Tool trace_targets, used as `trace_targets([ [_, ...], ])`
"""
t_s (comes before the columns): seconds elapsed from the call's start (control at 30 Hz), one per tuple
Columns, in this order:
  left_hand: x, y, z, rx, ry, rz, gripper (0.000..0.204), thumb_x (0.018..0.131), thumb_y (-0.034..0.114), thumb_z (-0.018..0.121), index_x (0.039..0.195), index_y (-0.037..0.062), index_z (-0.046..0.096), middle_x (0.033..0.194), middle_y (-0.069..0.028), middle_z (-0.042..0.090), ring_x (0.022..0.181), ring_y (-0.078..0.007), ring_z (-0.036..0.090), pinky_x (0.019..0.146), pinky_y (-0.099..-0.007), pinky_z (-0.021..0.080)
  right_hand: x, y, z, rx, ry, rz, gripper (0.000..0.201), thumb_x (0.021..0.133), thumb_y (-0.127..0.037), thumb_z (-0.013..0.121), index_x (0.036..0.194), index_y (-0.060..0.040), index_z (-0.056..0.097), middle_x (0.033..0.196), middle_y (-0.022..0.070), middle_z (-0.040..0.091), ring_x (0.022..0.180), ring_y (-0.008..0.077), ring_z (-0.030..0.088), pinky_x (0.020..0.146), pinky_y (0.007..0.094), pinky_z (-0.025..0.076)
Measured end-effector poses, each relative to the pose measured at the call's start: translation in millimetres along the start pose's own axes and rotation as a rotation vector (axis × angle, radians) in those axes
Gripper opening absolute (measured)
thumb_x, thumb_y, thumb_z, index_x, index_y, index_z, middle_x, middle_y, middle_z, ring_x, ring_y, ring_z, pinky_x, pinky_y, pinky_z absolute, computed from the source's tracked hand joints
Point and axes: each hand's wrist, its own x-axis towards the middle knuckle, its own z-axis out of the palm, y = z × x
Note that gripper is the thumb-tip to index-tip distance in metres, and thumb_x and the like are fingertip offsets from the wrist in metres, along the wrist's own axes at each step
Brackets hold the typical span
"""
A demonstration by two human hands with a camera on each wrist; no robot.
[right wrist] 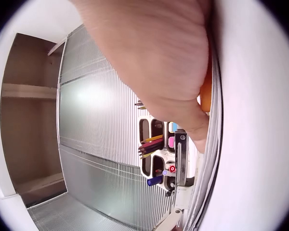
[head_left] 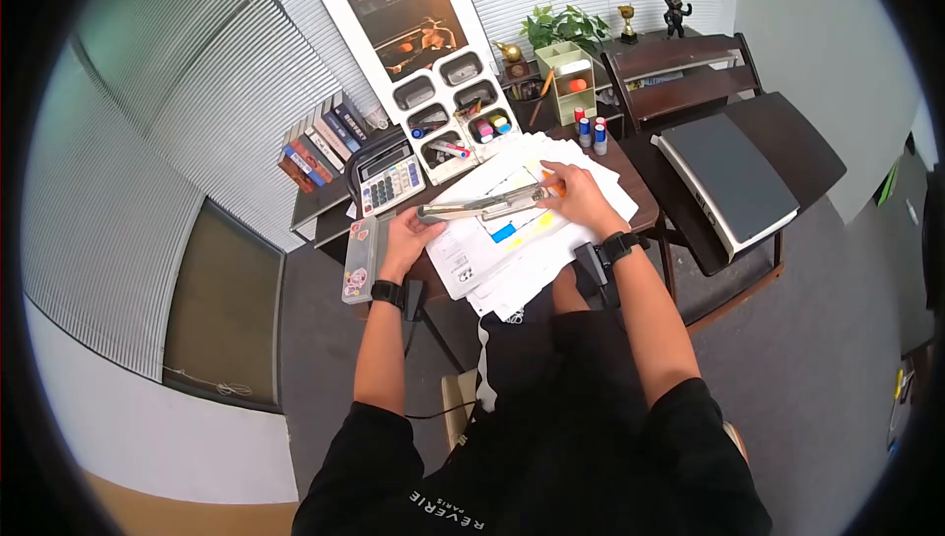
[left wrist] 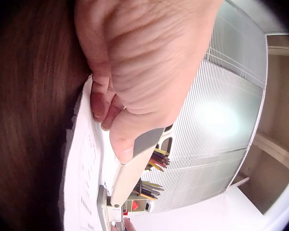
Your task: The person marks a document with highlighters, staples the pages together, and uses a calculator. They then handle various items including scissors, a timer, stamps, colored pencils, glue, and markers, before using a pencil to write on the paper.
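Black wrist strap point(head_left: 388, 292) just behind left hand point(head_left: 402, 241), matching black band point(head_left: 620, 246) behind right hand point(head_left: 581, 196). Dark boxy module point(head_left: 414, 300) inboard of left strap, another dark box point(head_left: 594, 265) inboard of right. Well back from both hands: black short-sleeved shirt point(head_left: 571, 467), white "REVERIE PARIS" lettering point(head_left: 448, 509).

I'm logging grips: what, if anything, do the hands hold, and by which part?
An opened stapler: left hand holds the pale end, right hand the metal end.

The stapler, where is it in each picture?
Head: stapler near the middle, between left hand and right hand.
Left wrist: stapler, lower middle.
Right wrist: stapler, right of centre, reaching towards the bottom.
Shared landmark: white compartment organizer, in all three.
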Motion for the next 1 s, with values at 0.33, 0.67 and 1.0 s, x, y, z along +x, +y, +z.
trace_targets([
  [0.33,1,-6,-3,-0.024,-0.042,0.033,0.035,0.085,-0.004,0.077,0.118,-0.004,0.065,0.111,-0.0071,0.071,0.097,-0.0119,0.067,0.088,-0.0257,0.055,-1,-2,0,0.019,-0.005,-0.021,0.071,0.068,-0.011,0.088,0.132,0.0033,0.06,0.099,0.014,0.075,0.097,0.0338,0.066,0.088,0.0402,0.052],
  [0.67,3,-10,-1,0.067,0.026,-0.019,0.03,0.085,-0.003,0.077,0.114,-0.0043,0.069,0.107,-0.0087,0.073,0.092,-0.0123,0.068,0.084,-0.0257,0.056,-1,4,2,-0.032,0.004,-0.056,0.067,0.069,-0.014,0.087,0.13,0.0009,0.062,0.103,0.0135,0.075,0.091,0.0309,0.068,0.086,0.0393,0.053],
  [1.0,21,34,3,0.45,-0.099,0.051,0.024,0.087,0.009,0.078,0.107,-0.0015,0.071,0.091,-0.005,0.072,0.082,-0.0103,0.065,0.072,-0.0257,0.053,0,-3,0,-0.003,-0.034,0.008,0.069,0.071,-0.014,0.086,0.134,-0.0011,0.059,0.105,0.0101,0.074,0.099,0.03,0.063,0.09,0.0387,0.051],
])
